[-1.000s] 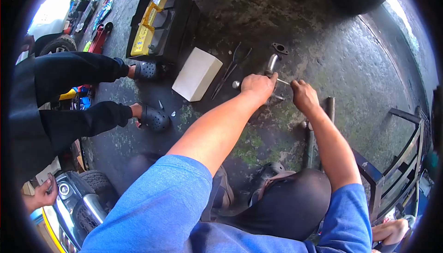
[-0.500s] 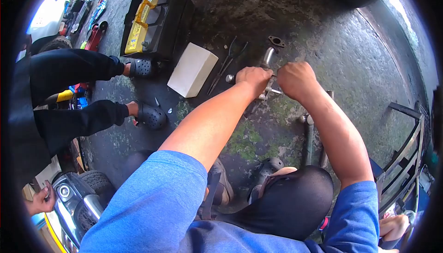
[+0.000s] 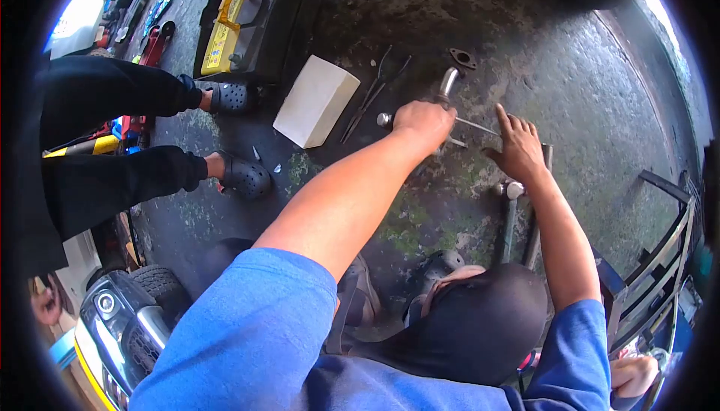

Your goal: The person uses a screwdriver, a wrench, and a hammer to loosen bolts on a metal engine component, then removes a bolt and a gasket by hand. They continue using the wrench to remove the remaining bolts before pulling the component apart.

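Note:
My left hand (image 3: 424,125) is closed around a metal pipe assembly low over the floor. From it rises a shiny bent pipe (image 3: 448,83), with an oval two-hole flange (image 3: 463,58) at its far end. A rounded metal end (image 3: 384,119) sticks out left of that hand. A thin metal rod (image 3: 478,125) runs from beside my left fist toward my right hand (image 3: 519,145), whose fingers are spread. A shorter metal bar (image 3: 456,142) shows just below the rod. My left hand hides the middle of the assembly.
Left of my hands lie long-handled pliers (image 3: 375,94) and a white block (image 3: 316,102). A battery in a black case (image 3: 255,25) stands behind. A hammer (image 3: 510,216) lies near my right forearm. Another person's clog (image 3: 246,177) is at left; a metal frame (image 3: 660,250) stands at right.
My right hand has come away from beside my left hand, moving right and down, and its fingers have opened. The thin rod now shows between the hands. My left hand keeps its grip.

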